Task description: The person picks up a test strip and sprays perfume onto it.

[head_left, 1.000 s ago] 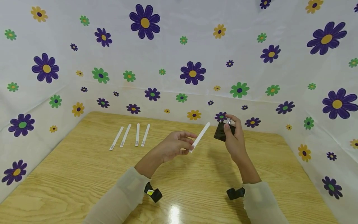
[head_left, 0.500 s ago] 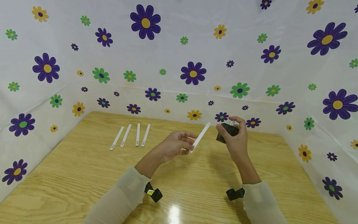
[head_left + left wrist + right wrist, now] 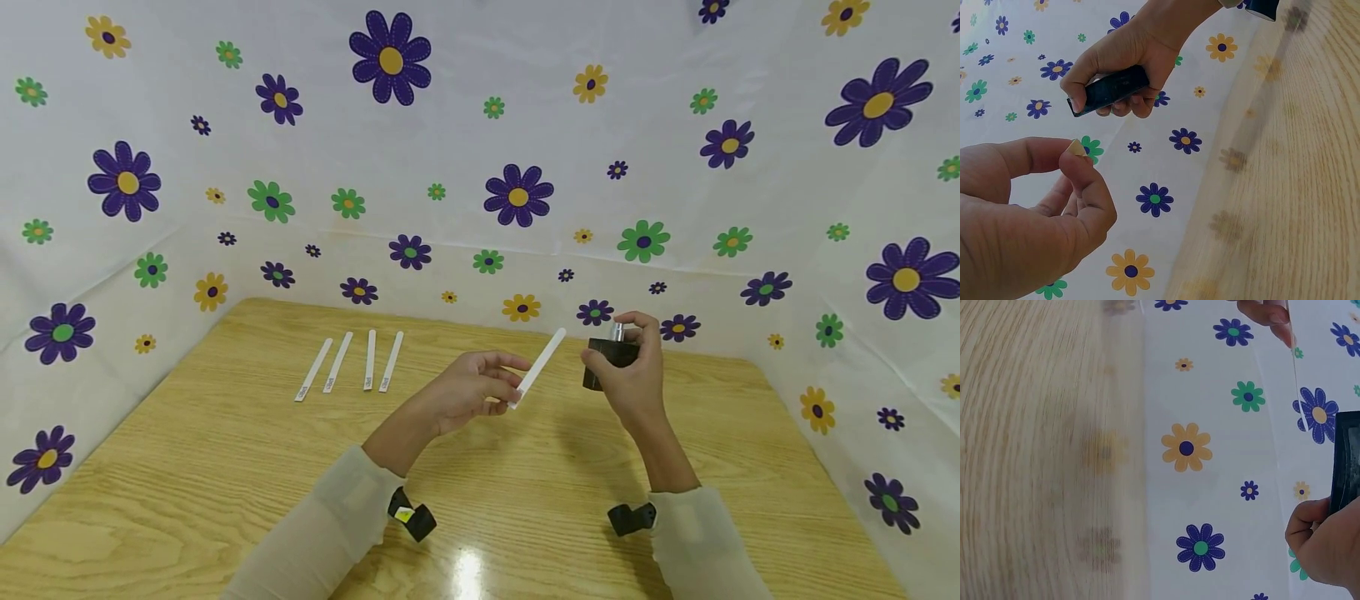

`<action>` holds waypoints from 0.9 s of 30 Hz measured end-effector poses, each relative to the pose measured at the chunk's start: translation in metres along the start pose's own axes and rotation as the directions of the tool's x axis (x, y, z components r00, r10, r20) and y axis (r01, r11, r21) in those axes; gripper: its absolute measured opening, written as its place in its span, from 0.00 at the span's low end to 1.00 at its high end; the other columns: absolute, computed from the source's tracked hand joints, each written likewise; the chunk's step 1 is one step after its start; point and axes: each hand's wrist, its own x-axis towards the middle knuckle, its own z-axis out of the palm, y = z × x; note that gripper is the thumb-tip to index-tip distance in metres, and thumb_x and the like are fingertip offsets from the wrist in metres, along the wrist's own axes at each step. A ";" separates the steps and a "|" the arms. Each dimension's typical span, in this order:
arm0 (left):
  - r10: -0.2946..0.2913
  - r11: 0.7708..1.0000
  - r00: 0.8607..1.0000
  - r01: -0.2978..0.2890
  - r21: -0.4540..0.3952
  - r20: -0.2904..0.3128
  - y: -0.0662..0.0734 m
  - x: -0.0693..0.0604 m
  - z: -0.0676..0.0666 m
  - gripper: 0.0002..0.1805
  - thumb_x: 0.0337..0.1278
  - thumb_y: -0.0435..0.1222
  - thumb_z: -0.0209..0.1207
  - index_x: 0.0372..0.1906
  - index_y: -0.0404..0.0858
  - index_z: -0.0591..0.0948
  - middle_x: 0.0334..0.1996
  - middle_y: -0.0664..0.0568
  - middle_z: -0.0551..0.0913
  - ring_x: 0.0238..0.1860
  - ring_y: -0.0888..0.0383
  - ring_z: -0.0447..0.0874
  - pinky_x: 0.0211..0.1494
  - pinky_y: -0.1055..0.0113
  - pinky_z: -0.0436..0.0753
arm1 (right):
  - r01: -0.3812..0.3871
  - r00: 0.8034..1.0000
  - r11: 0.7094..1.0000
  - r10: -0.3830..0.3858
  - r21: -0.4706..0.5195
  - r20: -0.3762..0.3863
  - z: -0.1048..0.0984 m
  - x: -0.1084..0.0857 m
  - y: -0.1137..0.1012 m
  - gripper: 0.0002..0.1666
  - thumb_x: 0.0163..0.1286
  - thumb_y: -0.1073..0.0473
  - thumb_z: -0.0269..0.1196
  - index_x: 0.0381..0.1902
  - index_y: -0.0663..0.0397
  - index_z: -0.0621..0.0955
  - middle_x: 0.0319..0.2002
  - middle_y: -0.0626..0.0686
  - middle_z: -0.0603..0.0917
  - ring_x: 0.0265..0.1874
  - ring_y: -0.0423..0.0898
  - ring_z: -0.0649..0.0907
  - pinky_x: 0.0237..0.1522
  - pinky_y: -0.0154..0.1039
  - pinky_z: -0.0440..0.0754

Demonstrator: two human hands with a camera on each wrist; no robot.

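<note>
A white paper strip [image 3: 543, 363] is pinched at its lower end by my left hand [image 3: 467, 392] and slants up to the right above the table. In the left wrist view its end [image 3: 1077, 148] shows between thumb and finger. My right hand [image 3: 632, 379] grips a dark square bottle [image 3: 611, 353] with a silver sprayer [image 3: 618, 332] on top, upright and just right of the strip. The right wrist view shows the bottle [image 3: 1349, 456] at the right edge, apart from the thin strip [image 3: 1295, 375].
Several white strips [image 3: 369, 361] with small printed labels lie side by side at the back left of the wooden table [image 3: 225, 467]. A flowered cloth [image 3: 465, 142] stands behind the table and along both sides.
My right hand has shifted its grip on the bottle, which has turned from tilted to upright and moved slightly right. My left hand and its strip have hardly moved.
</note>
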 end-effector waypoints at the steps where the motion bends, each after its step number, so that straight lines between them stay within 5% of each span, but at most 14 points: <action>1: -0.001 1.000 1.000 0.001 0.001 0.000 0.000 0.000 0.000 0.22 0.66 0.24 0.60 0.63 0.33 0.77 0.41 0.49 0.80 0.37 0.56 0.80 0.44 0.64 0.81 | 0.003 1.000 1.000 -0.003 -0.006 0.007 0.000 0.000 0.000 0.36 0.63 0.70 0.67 0.64 0.52 0.64 0.45 0.57 0.67 0.41 0.56 0.76 0.33 0.36 0.86; 14: -0.005 1.000 1.000 0.005 0.008 0.012 -0.001 0.000 0.000 0.21 0.67 0.24 0.60 0.63 0.33 0.77 0.42 0.48 0.80 0.38 0.55 0.81 0.43 0.65 0.81 | 0.025 0.998 0.997 -0.028 -0.069 -0.049 0.000 0.000 0.000 0.29 0.63 0.64 0.73 0.62 0.54 0.81 0.45 0.57 0.77 0.33 0.44 0.82 0.30 0.31 0.84; 27: -0.011 1.000 1.000 0.011 0.005 0.011 -0.001 0.001 -0.001 0.22 0.67 0.24 0.59 0.64 0.34 0.77 0.42 0.48 0.80 0.38 0.55 0.81 0.43 0.65 0.80 | 0.024 0.998 0.999 -0.021 -0.044 0.053 0.004 0.001 0.000 0.23 0.80 0.62 0.52 0.68 0.62 0.63 0.44 0.57 0.71 0.39 0.49 0.76 0.34 0.31 0.81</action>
